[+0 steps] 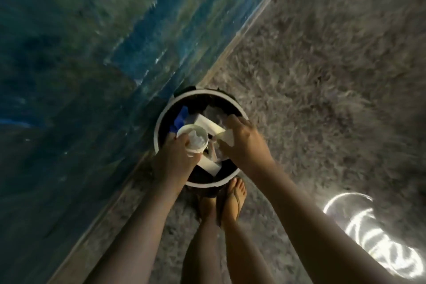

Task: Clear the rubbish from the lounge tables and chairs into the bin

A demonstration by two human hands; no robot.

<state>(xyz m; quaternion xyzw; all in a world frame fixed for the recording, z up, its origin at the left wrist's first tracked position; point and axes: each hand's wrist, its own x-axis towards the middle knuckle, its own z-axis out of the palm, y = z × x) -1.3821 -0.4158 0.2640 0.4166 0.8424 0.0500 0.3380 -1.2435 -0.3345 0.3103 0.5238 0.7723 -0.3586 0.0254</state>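
you are at the drop-off step. you stand right over the bin (207, 185), which sits on the floor (322, 76) against the blue wall (92, 53), just past your foot (232, 200).

your left hand (175, 157) is wrapped around a white cup (192, 138) with crumpled stuff inside it. the cup is upright and over the left part of the bin's mouth. your right hand (244, 143) pinches a small white paper (227, 139) between thumb and fingers, over the right part of the mouth. both bits of rubbish are above the bin and not yet let go.

the bin already holds a white box (207, 125), a blue thing (181, 117) and more pale scraps, and it looks quite full.

next, i think you just need to let go with both hands. the paper is light and may float off to the side, so drop it low, near the pile. the cup should go in the gap on the left, or it could roll off the box and tip out. then you can go back to the desk and chairs for more.
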